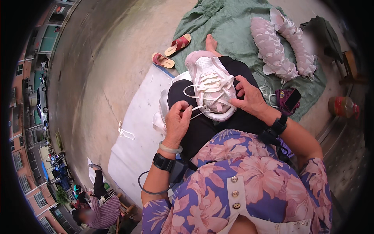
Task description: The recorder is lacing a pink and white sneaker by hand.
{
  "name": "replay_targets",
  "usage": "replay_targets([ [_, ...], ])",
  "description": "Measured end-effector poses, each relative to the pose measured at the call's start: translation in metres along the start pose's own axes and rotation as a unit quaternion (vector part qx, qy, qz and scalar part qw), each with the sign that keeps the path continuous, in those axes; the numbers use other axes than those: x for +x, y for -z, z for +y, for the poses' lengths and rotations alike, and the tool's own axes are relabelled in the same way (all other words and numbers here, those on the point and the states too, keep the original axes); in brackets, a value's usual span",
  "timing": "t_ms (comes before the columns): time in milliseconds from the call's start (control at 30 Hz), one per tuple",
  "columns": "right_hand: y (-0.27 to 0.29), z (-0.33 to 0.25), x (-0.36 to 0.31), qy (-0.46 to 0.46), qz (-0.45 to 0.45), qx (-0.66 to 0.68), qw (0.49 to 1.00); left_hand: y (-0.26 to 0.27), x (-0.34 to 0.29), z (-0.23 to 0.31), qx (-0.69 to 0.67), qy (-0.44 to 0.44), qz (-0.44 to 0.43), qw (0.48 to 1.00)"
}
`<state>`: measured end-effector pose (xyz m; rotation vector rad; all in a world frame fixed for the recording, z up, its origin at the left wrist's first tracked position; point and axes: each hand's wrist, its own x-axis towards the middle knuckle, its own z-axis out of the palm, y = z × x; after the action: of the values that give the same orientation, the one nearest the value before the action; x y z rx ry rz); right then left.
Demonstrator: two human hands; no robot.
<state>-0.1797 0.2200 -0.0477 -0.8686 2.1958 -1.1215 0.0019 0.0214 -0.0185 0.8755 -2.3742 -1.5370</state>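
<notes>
Pink-and-white shoe [212, 64], centre frame.
Left hand [178, 120] pinches a lace [198, 107]; right hand [252, 97] half-open at the shoe, grip unclear; far-right jug [343, 107], contents hard to make out.

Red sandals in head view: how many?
2: the upper sandal beside the green cloth, the lower sandal by the white sheet's top corner. More could be hidden.

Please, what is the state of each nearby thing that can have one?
Shoe: unworn, untied
Lace: loose, looped
Left hand: pinching the lace
Right hand: open, at the shoe
Sandals: unworn, soles down
Phone: screen dark
Green cloth: spread, wrinkled
White sheet: spread out
Pink pieces: nested, two rows
</notes>
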Motion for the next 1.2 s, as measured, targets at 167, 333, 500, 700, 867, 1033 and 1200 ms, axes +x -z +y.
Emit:
replay_targets([
  [167,0.003,0.003,0.023,0.007,0.029,0.189,0.982,-0.009,0.038,0.009,-0.183,0.031,0.027,0.982],
  [333,0.009,-0.01,0.031,-0.036,-0.013,0.385,0.922,-0.003,0.054,0.013,-0.248,0.092,-0.043,0.963],
  [500,-0.002,0.002,0.034,-0.023,0.01,0.357,0.934,-0.004,0.06,0.007,-0.273,0.092,-0.102,0.952],
  [700,-0.004,0.0,0.042,-0.052,-0.003,0.227,0.973,-0.011,0.058,0.009,-0.129,0.111,-0.102,0.98],
  [867,-0.006,-0.011,0.04,-0.008,0.018,0.02,1.0,-0.02,0.056,0.001,0.039,-0.01,-0.053,0.998],
  [1033,-0.008,-0.02,0.036,-0.004,0.055,-0.022,0.998,-0.023,0.055,0.006,0.075,-0.051,-0.008,0.996],
  [1200,-0.015,-0.014,0.038,0.044,0.095,-0.025,0.994,-0.025,0.058,0.004,0.105,-0.075,0.003,0.992],
])
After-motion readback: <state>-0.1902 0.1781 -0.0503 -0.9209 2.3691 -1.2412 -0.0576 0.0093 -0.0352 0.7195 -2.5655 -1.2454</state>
